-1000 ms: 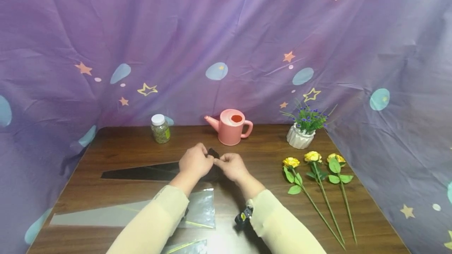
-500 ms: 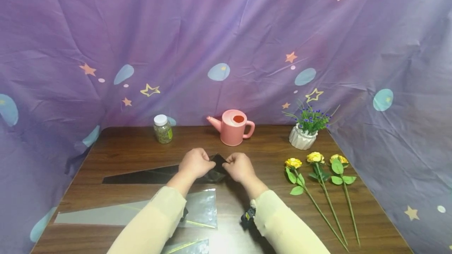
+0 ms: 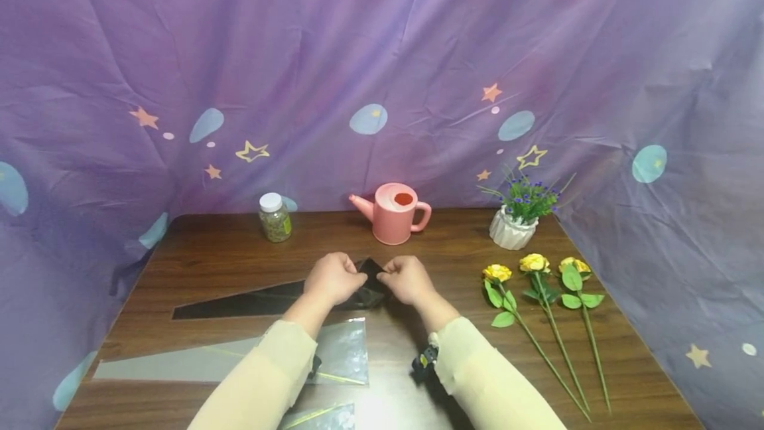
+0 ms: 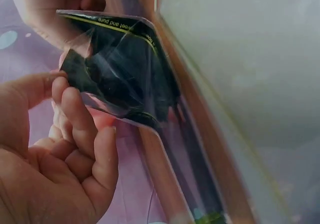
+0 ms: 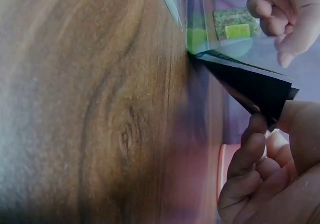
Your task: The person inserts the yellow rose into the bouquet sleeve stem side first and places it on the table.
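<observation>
A black tapered flower sleeve (image 3: pixel 239 300) of thin, shiny film lies across the middle of the table, its narrow end pointing left. Its wide end is lifted between both hands. With thumb and index finger, my left hand (image 3: pixel 334 277) pinches one side of that end. My right hand (image 3: pixel 407 279) pinches the opposite corner. In the left wrist view, the mouth of the black film (image 4: pixel 130 68) gapes and shows yellow lettering along its edge. The right wrist view has the raised black corner (image 5: pixel 260 86) between right thumb and index finger.
Clear sleeves (image 3: pixel 343 347) lie nearer, partly under the left forearm. Behind stand a white-capped jar (image 3: pixel 276 221), a pink watering can (image 3: pixel 392 217) and a white flowerpot (image 3: pixel 511 229). Three yellow roses (image 3: pixel 546 297) lie at right on the wooden table (image 3: pixel 453 363).
My hands were close together a second ago and have since parted, spreading the sleeve's wide end between them. Over the last half second they have barely moved.
</observation>
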A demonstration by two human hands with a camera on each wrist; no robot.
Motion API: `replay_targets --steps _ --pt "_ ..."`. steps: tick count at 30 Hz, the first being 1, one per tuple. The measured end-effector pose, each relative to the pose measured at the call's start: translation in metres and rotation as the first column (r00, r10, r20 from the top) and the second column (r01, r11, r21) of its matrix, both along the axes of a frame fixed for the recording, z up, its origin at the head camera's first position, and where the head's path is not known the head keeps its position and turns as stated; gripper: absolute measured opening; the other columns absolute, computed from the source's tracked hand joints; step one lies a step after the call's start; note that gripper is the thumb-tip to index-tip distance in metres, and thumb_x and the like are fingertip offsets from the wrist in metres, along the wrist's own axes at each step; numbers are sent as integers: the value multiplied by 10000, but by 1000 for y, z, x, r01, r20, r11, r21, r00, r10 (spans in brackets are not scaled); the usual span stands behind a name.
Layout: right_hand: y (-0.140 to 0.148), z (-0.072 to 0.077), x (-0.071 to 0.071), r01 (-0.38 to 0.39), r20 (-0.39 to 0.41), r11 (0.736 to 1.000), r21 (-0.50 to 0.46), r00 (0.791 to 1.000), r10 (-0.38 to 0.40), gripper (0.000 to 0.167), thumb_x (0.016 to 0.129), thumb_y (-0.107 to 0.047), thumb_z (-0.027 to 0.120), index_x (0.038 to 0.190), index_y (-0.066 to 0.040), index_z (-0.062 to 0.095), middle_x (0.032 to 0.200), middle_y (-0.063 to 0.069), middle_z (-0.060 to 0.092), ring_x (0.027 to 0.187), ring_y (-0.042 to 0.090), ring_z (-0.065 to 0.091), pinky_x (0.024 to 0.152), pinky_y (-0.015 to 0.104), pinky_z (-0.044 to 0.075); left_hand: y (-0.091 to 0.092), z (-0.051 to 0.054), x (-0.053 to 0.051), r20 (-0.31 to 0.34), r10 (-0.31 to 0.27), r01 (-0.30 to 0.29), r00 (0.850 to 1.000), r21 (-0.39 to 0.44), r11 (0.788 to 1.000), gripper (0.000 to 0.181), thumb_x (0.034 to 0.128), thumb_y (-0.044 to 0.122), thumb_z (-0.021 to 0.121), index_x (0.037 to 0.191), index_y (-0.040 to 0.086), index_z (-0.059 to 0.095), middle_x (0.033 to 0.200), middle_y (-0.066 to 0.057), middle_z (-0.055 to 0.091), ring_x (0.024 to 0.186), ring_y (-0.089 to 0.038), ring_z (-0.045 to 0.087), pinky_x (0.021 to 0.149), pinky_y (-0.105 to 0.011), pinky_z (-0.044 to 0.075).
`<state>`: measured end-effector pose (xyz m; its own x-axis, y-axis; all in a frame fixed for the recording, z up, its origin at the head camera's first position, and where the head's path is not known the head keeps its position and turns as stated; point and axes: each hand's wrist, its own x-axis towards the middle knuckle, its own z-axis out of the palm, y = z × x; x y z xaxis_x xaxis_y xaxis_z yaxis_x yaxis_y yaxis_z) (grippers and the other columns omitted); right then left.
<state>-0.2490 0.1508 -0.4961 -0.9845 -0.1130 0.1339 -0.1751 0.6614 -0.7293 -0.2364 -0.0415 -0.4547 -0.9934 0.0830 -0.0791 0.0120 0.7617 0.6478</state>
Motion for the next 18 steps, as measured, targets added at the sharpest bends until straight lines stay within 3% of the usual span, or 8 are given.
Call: replay_targets --steps 5,10,13,18 --pt "8 8 4 -9 41 996 -86 999 12 177 930 -174 774 845 -19 757 663 -6 669 592 107 575 590 318 499 4 0 2 -1 54 -54 999 -21 998 234 879 326 795 787 173 645 813 -21 682 799 -229 667 696 -426 526" --pt "30 30 10 43 5 994 -100 999 -43 192 958 -192 755 912 -6 769 697 -7 666 630 109 565 622 315 484 4 -2 0 -1 64 -64 998 -33 997 241 884 349 796 785 181 653 853 -20 692 835 -235 673 730 -434 536" --pt "56 47 14 50 -46 998 -50 998 -52 160 957 -159 756 938 0 764 717 2 663 639 121 560 629 325 479 4 -3 -2 -3 62 -62 998 -17 998 241 891 356 793 788 182 661 860 -17 695 842 -233 674 745 -433 538" --pt "113 73 26 67 -102 989 134 993 -53 151 957 -167 764 974 -17 758 783 28 708 684 144 606 654 366 504 1 -1 -3 4 65 -65 998 16 998 201 910 330 781 834 164 699 909 -33 717 885 -248 689 798 -450 549"
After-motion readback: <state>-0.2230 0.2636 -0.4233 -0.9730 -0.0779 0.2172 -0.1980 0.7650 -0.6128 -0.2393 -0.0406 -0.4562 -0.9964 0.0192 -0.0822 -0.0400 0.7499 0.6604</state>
